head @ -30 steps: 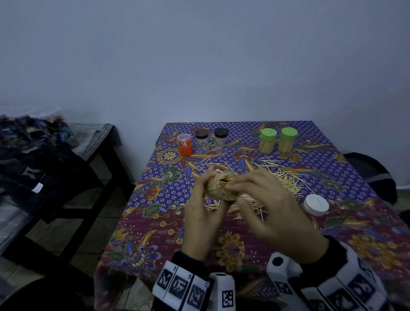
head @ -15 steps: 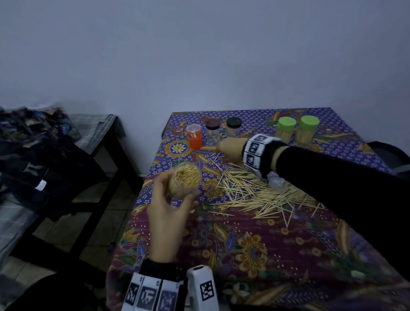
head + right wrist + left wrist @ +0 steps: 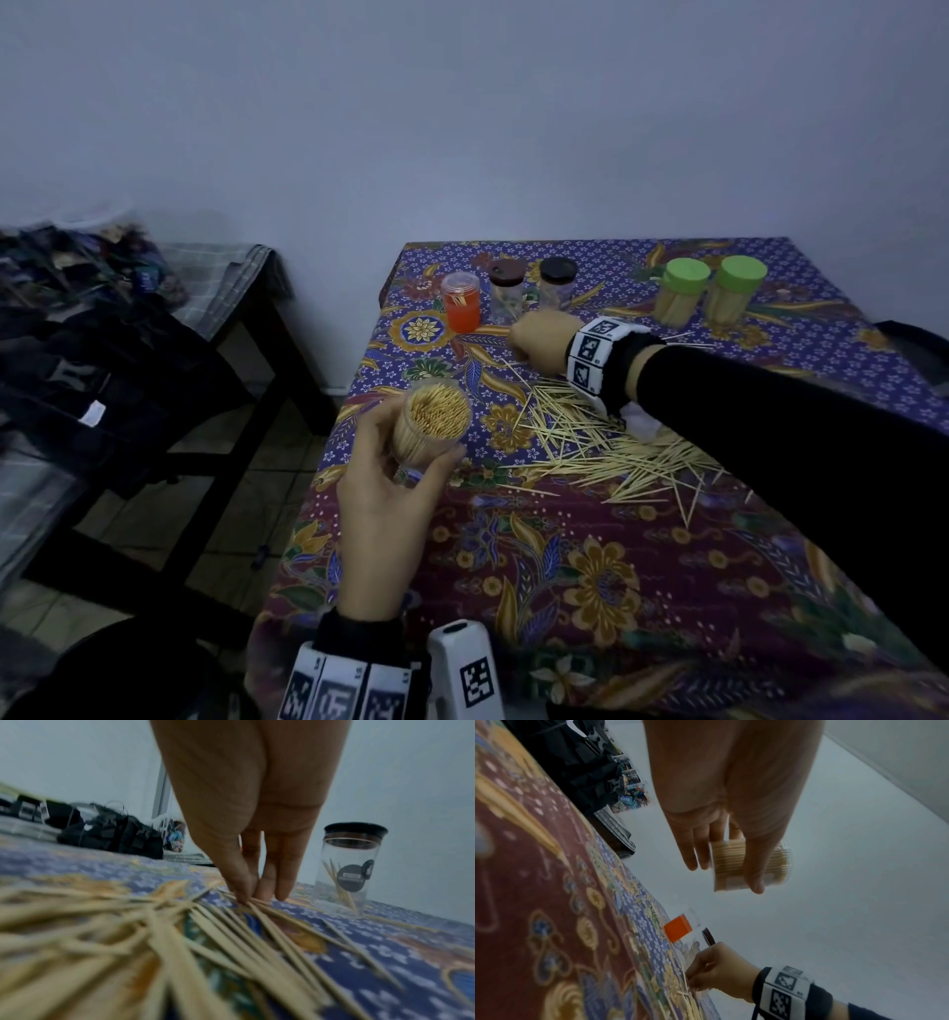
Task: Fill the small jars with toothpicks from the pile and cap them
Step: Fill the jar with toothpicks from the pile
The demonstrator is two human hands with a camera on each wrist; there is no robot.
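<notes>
The table [image 3: 667, 565] wears a floral cloth. The pile [image 3: 606, 447] of pale toothpicks lies flat and fanned at its middle. Left of the pile, the left hand [image 3: 390, 493] grips an open clear jar [image 3: 430, 426], packed full, mouth tilted up. At the pile's far edge, the right hand [image 3: 542, 339] pinches toothpick tips.

The head view looks forward and down from above the near edge of the surface [image 3: 590, 565], taking in both hands and the wall behind. The left wrist view looks along the left hand [image 3: 731, 801], close up, with the picture tilted so the surface runs along the left. The right wrist view sits very low, just above the toothpicks [image 3: 231, 933], facing along the right hand [image 3: 252, 821]. All three views share the patterned surface.
</notes>
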